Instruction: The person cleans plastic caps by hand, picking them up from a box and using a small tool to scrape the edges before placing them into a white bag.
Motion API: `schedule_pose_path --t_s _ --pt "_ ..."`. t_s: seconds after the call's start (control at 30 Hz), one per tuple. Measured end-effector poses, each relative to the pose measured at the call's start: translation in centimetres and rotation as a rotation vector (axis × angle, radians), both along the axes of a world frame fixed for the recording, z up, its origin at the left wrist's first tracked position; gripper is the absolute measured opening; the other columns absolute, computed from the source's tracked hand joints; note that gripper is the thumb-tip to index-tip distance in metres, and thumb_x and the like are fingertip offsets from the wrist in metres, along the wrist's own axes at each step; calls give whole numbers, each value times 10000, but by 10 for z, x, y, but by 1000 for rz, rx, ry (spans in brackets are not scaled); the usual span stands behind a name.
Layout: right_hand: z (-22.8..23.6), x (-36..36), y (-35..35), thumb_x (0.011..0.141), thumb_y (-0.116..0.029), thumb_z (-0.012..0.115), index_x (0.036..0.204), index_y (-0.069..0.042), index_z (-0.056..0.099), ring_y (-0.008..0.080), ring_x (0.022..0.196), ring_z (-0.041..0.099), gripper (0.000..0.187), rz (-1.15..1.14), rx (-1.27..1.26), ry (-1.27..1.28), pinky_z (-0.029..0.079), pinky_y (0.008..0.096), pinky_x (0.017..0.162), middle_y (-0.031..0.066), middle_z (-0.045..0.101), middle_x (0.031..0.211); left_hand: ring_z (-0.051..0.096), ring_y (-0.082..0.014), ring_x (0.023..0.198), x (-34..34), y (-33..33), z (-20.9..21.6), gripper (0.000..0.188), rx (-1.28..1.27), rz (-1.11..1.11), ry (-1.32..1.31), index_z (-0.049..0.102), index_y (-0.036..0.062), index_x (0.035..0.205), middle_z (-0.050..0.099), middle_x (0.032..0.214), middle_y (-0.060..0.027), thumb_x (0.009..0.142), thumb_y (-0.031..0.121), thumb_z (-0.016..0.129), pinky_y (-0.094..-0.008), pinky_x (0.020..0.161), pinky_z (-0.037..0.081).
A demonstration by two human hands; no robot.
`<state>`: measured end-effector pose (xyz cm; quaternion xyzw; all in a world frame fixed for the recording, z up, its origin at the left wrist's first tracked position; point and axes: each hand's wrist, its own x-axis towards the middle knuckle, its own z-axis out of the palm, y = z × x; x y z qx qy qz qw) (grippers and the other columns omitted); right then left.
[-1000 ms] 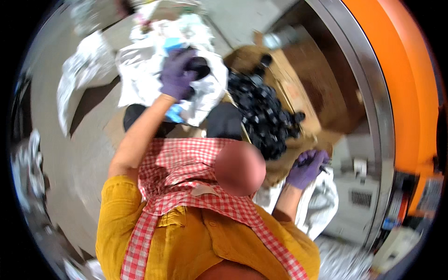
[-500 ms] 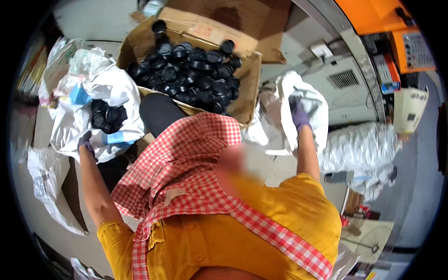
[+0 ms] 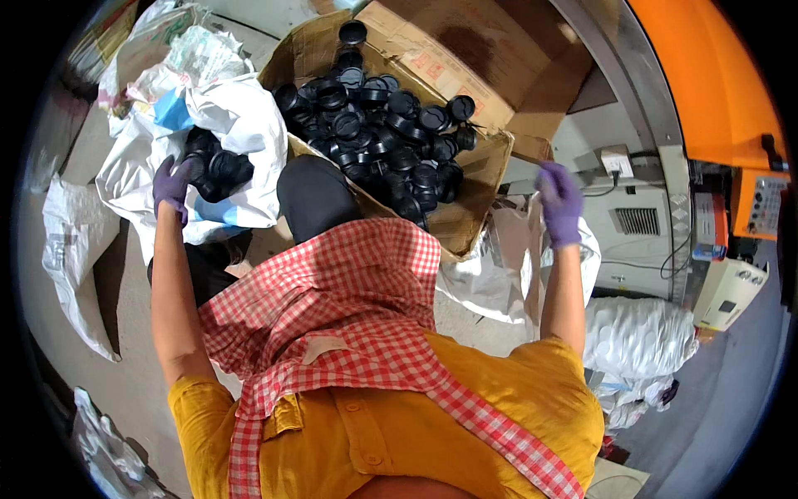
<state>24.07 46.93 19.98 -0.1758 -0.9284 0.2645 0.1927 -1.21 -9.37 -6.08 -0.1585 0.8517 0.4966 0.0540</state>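
At left, an open white sack (image 3: 245, 116) holds several round black plastic caps (image 3: 218, 175). My left hand (image 3: 172, 187), in a purple glove, is at the sack's mouth beside these caps, fingers and thumb apart. Between my hands stands a cardboard box (image 3: 478, 200) heaped with the same kind of black caps (image 3: 374, 137). My right hand (image 3: 561, 206), also gloved in purple, is raised over a second white sack (image 3: 515, 270) to the right of the box. Its fingers are blurred by motion, so whether they hold anything does not show.
Raised box flaps (image 3: 440, 62) lean at the back. A grey cabinet with a vent (image 3: 638, 221) and orange machinery (image 3: 715, 91) stand at right, near a bulging translucent bag (image 3: 640, 337). A flattened white sack (image 3: 75, 249) lies at far left. My dark-clad knee (image 3: 314, 195) is against the box.
My right hand has come up out of the right-hand sack. My left hand has moved from the left sack's near edge up to its caps. The whole view has shifted.
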Motion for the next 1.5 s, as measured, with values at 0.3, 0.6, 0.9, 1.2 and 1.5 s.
schedule_pose_path --t_s 0.3,0.6,0.9,1.2,1.5 --pt "-180 -138 78 789 -349 623 1055 -83 596 336 913 600 378 213 309 -945 460 390 824 177 629 928 487 -331 1141 1 55 53 501 -325 -399 118 528 63 1205 460 1295 -154 764 280 630 -364 956 395" --pt "-245 -220 -37 687 -333 736 1372 -74 273 361 1280 317 867 290 448 -779 279 383 1056 204 323 1390 417 -323 1213 3 62 61 489 -353 -443 -3 516 107 1219 423 1338 -126 777 294 608 -382 1008 341" --pt "-272 -213 -78 671 -320 735 1228 -180 453 416 1039 515 640 30 384 -876 438 418 892 263 455 1181 467 -330 1142 1 77 62 455 -407 -574 -76 494 95 1207 469 1247 -133 787 240 593 -394 967 377" --pt "-282 -81 -66 622 -116 623 1072 -92 425 363 990 489 492 23 -28 -476 385 401 896 224 495 1042 463 -331 1144 7 80 67 444 -421 -639 -114 489 99 1225 490 1218 -136 815 257 556 -388 977 363" --pt "-179 -48 -78 736 -11 464 1197 -82 449 220 923 568 466 -300 -1391 224 499 270 725 120 545 1073 577 -186 927 56 104 94 438 -27 -541 198 456 38 1268 579 1107 -100 853 120 566 -281 781 480"
